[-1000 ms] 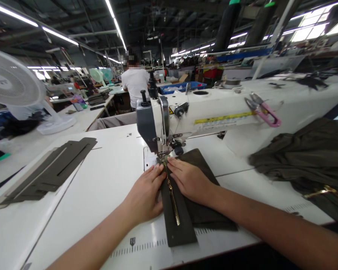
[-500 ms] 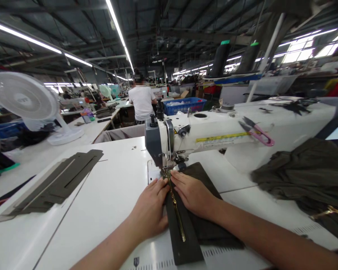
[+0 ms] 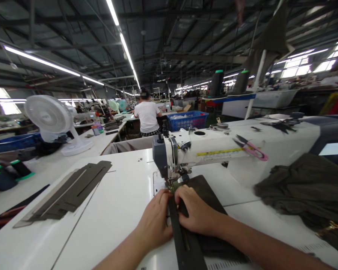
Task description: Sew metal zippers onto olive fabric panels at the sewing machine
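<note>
A dark olive fabric strip with a zipper [image 3: 186,243] lies under the needle of a white sewing machine [image 3: 214,150]. My left hand [image 3: 156,221] rests on the table at the strip's left edge, fingers curled against it near the presser foot. On the right side my right hand [image 3: 194,213] presses the dark fabric panel [image 3: 205,191], fingers bent and pinching the cloth just in front of the needle. Both hands touch the strip and nearly meet at the fingertips.
A stack of grey-olive cut pieces [image 3: 70,191] lies at the left. Pink thread snips [image 3: 252,149] sit on the machine arm. A heap of dark cloth [image 3: 307,187] fills the right. A white fan [image 3: 49,120] and a person in a white shirt [image 3: 148,116] are behind.
The view has tilted up, so the hands sit lower in frame. Both hands have slid closer to the needle and their fingers have curled in; less of the zipper teeth shows.
</note>
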`<state>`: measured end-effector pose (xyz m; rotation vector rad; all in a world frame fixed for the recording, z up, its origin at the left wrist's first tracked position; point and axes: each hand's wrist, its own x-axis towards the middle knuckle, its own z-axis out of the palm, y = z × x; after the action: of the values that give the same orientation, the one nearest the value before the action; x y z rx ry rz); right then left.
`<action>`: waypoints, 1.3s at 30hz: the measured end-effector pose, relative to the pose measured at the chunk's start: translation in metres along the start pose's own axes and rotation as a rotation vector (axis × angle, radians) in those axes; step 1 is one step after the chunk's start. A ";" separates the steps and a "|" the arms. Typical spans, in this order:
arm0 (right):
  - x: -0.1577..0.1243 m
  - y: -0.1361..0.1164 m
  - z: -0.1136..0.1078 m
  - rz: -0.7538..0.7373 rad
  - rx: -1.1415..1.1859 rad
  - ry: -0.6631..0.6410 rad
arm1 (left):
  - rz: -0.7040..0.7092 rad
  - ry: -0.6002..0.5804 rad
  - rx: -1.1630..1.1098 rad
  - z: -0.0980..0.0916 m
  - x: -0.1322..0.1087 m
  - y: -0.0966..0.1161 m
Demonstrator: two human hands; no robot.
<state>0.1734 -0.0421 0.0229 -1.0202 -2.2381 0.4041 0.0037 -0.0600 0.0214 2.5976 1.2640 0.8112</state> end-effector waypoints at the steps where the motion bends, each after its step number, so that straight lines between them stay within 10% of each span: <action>1: 0.000 -0.002 0.001 0.018 0.033 -0.009 | 0.005 -0.002 0.002 0.000 0.000 0.000; 12: -0.009 -0.007 -0.005 0.002 0.094 -0.135 | 0.019 -0.024 -0.031 0.003 -0.003 -0.006; 25: -0.032 -0.002 -0.002 -0.228 -0.093 0.098 | 0.097 -0.124 0.158 -0.007 -0.004 0.002; 39: -0.008 -0.013 -0.007 0.219 0.023 -0.053 | 0.092 -0.057 0.117 0.000 -0.011 0.005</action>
<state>0.1744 -0.0561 0.0315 -1.2614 -2.1692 0.5562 0.0015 -0.0716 0.0190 2.7684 1.2193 0.6919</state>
